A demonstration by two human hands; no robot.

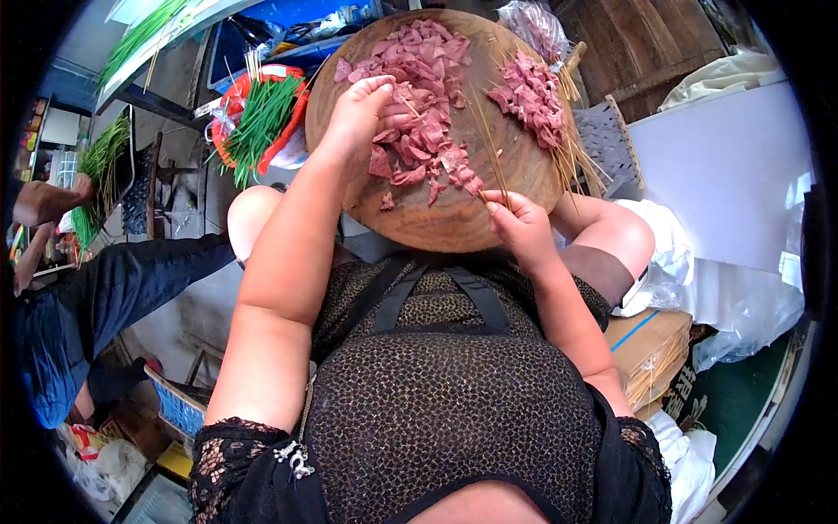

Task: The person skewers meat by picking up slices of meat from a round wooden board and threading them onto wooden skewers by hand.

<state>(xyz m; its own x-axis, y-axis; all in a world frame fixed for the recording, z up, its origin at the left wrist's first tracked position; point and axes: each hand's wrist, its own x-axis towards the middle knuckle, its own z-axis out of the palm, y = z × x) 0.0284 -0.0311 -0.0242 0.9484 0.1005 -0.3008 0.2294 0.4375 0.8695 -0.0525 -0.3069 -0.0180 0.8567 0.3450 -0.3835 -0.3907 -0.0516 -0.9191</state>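
Note:
My left hand [356,112] is closed in a pinch over a pile of pink-red raw meat slices [423,48]. A meat slice [393,113] shows at its fingertips, partly hidden by them. With thumb and fingers, my right hand [521,229] grips thin bamboo skewers [491,144] near the front of a round wooden chopping block [384,218]. One of them carries several pieces of threaded meat [458,166] and slants up toward my left hand. Finished-looking meat skewers [531,100] lie stacked at the block's right, their bare sticks pointing toward me.
A red basket [292,131] with green vegetable skewers [266,113] stands left of the block. Another person's hand [52,199] holds green stalks [98,175] farther left. A white panel [716,166] and a cardboard box of sticks [650,354] are on the right.

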